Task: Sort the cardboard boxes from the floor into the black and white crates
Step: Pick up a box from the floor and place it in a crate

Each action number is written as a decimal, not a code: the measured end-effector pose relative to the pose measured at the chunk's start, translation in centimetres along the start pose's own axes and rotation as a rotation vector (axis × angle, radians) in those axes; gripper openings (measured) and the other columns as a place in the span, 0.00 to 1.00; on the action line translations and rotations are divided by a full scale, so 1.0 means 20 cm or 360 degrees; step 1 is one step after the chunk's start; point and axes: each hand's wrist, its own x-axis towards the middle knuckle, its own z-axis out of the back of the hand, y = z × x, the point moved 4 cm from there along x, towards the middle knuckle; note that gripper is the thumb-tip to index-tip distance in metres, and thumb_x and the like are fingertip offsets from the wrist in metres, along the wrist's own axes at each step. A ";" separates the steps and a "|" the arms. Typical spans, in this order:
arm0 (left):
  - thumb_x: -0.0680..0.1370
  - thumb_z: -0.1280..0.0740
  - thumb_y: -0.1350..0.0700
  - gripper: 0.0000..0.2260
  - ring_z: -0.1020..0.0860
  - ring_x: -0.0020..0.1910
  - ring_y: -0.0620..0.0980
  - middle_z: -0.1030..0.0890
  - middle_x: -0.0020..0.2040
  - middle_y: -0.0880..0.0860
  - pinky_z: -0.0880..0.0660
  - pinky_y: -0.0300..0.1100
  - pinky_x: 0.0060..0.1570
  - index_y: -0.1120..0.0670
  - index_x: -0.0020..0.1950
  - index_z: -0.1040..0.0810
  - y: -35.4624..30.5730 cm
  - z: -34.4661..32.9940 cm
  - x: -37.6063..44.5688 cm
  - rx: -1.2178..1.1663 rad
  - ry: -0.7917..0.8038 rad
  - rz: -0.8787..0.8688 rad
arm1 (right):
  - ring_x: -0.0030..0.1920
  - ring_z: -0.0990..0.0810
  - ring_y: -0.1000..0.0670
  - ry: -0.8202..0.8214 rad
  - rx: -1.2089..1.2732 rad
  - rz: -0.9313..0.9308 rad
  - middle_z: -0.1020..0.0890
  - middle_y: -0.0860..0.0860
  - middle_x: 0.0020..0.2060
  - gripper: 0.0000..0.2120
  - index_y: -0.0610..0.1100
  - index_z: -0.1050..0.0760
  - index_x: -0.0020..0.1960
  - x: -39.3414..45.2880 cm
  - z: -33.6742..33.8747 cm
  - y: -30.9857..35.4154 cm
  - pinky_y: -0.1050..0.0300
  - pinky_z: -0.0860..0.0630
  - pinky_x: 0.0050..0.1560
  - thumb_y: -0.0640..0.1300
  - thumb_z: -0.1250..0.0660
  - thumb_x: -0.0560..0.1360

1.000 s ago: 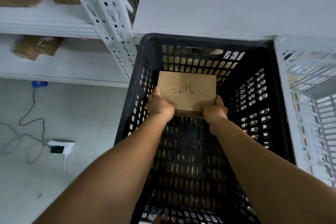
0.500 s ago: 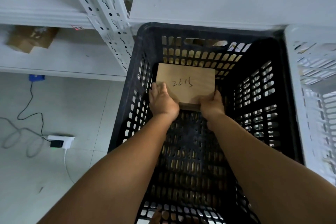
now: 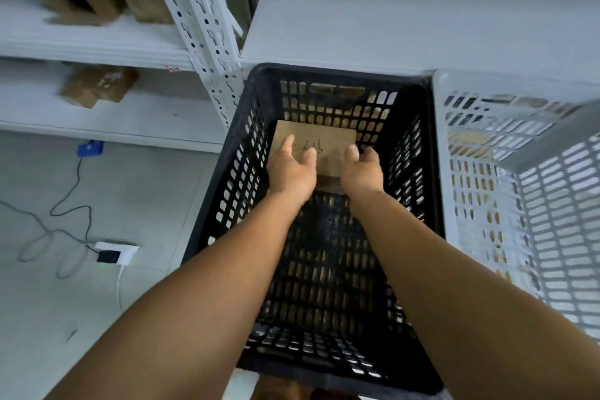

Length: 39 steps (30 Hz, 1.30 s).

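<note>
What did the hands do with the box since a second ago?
Both hands let go of the cardboard box: the left hand and right hand now hang open above it. The box lies at the far end of the black crate, as before. The white crate stayed beside it.

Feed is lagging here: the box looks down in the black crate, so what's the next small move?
Probably lift both hands straight up out of the black crate. The cardboard box lies by the far wall, and the left hand and right hand have loose fingers and no grip on it.
</note>
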 end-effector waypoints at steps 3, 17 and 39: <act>0.81 0.41 0.47 0.24 0.34 0.72 0.49 0.34 0.74 0.48 0.35 0.46 0.67 0.47 0.76 0.41 -0.08 0.02 -0.13 -0.0086 0.0010 -0.0063 | 0.73 0.35 0.46 0.0005 0.0083 0.0077 0.35 0.49 0.74 0.26 0.48 0.46 0.78 -0.12 0.10 0.05 0.53 0.37 0.69 0.53 0.47 0.83; 0.82 0.43 0.48 0.23 0.31 0.69 0.47 0.32 0.73 0.50 0.37 0.38 0.59 0.51 0.76 0.41 -0.36 -0.04 -0.80 -0.0286 0.0559 -0.0537 | 0.68 0.30 0.45 -0.0508 0.0376 0.0270 0.30 0.48 0.71 0.24 0.46 0.39 0.76 -0.77 0.61 0.00 0.51 0.33 0.62 0.53 0.49 0.82; 0.82 0.43 0.49 0.20 0.28 0.66 0.51 0.27 0.69 0.54 0.33 0.41 0.60 0.56 0.72 0.33 -0.15 -0.86 -2.21 0.0111 0.1533 -0.0888 | 0.49 0.30 0.50 -0.1498 0.0894 -0.0169 0.28 0.50 0.45 0.18 0.43 0.28 0.62 -1.64 1.71 -1.10 0.49 0.30 0.57 0.53 0.48 0.82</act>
